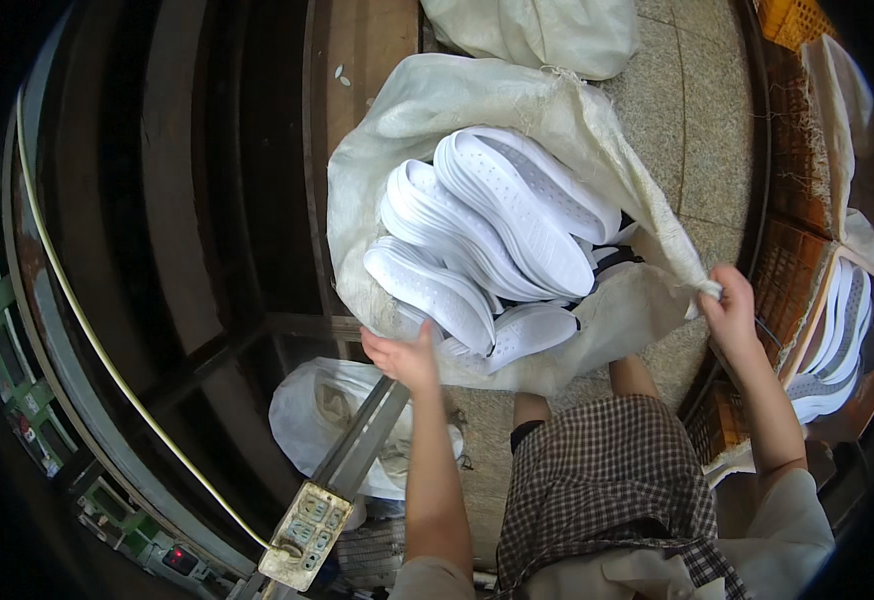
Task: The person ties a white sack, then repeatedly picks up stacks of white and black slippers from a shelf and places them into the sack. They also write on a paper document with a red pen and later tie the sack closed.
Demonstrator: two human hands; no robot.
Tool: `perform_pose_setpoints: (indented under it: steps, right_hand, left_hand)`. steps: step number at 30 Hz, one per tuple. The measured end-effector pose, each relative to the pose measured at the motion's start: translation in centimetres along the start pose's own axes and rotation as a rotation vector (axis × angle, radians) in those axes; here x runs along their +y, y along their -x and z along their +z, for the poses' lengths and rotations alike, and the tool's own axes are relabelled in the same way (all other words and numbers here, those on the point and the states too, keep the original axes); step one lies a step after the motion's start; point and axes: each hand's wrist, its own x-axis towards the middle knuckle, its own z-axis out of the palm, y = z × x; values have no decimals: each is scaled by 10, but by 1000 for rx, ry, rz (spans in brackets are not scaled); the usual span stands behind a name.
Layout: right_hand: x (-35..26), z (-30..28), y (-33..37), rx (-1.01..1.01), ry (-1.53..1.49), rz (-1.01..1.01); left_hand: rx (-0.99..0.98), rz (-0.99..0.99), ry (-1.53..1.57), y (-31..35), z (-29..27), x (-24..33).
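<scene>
A large white woven sack (382,125) stands in front of me with its mouth wide. Inside lie several white shoe soles (512,215), piled at different angles, some with rows of small holes; a few dark parts show at their right. My right hand (729,305) is closed on the bunched right edge of the sack and pulls it taut. At the near left rim is my left hand (402,358), its thumb raised and fingers apart, beside the nearest soles. Whether its fingertips touch the sack is hard to make out.
Orange crates (792,285) line the right side, with more white soles (837,340) in one. Another white sack (542,35) lies beyond. At the lower left are a power strip (307,535) on a metal bar, a yellowish cable (107,365) and a white bag (307,410).
</scene>
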Motion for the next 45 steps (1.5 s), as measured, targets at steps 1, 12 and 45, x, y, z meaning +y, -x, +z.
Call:
perform_pose_setpoints:
  steps: [1,12,45]
  right_hand:
    - [3,2,2,65,-80,61]
    - [19,14,-72,331,-1020,409]
    - [-25,10,-11,-144,-615,238]
  left_hand:
    - [-147,-101,12,-4,11,-29]
    - [-142,-813,1898,-88,-30,-65]
    - [-746,-1048,942,152,31,-205]
